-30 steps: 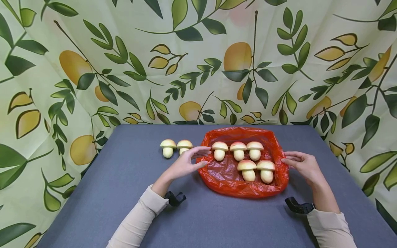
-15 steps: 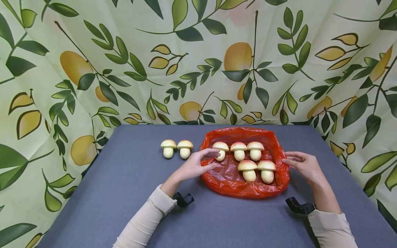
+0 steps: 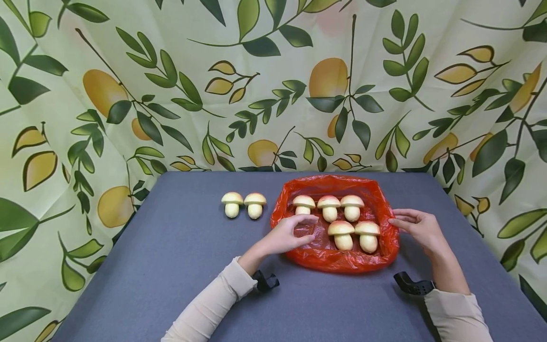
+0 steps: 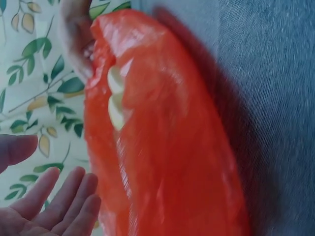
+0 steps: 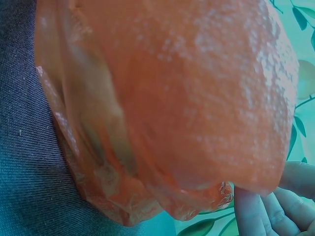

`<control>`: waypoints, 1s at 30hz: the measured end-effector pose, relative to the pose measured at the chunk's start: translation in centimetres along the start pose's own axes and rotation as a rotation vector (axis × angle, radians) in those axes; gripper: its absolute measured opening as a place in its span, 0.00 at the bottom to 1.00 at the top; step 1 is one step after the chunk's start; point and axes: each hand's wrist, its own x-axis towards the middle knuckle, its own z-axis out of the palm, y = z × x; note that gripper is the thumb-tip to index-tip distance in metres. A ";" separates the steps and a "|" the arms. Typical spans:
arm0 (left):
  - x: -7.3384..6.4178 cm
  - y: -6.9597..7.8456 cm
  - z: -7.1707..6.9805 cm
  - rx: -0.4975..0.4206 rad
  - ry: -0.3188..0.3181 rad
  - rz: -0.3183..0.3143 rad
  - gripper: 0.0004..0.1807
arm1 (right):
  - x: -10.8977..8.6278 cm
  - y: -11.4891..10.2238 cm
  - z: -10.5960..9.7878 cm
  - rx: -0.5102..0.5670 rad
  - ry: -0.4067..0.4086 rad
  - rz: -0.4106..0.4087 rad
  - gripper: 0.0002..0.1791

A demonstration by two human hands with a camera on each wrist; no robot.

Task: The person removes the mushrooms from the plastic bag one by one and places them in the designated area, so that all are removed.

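A red plastic bag [image 3: 337,262] lies with its mouth spread wide on the table. Inside stand several toy mushrooms [image 3: 341,235] with pale stems and yellowish-red caps, in a back row and a front pair. My left hand [image 3: 287,235] hovers over the bag's left part, thumb and fingers apart with nothing between them; it hides the stem of the back-left mushroom [image 3: 304,202]. In the left wrist view the same hand [image 4: 54,211] is beside the red film. At the right rim, my right hand [image 3: 420,231] pinches the bag's edge between thumb and fingers.
Two more toy mushrooms [image 3: 232,205] sit side by side on the grey table [image 3: 171,266], left of the bag. A leaf-and-fruit patterned cloth [image 3: 273,95] hangs behind and at both sides. Black straps [image 3: 412,284] are on both wrists.
My left hand has moved right and slightly toward me, from the bag's left rim to over its interior. The right hand stays at the right rim, and the mushrooms keep their places.
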 end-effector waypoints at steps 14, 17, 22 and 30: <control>1.8 0.3 2.7 0.058 0.019 -0.074 0.25 | 0.0 -0.1 0.1 -0.029 -0.005 0.004 0.25; 2.3 0.3 3.2 0.053 0.051 -0.101 0.25 | 0.0 -0.1 0.1 -0.027 -0.005 0.000 0.24; 3.0 0.3 4.1 0.010 0.102 -0.121 0.25 | 0.0 0.0 0.2 -0.018 -0.005 -0.002 0.22; 4.1 0.5 4.9 -0.076 0.142 -0.185 0.24 | 0.1 0.0 0.2 -0.007 -0.001 -0.004 0.20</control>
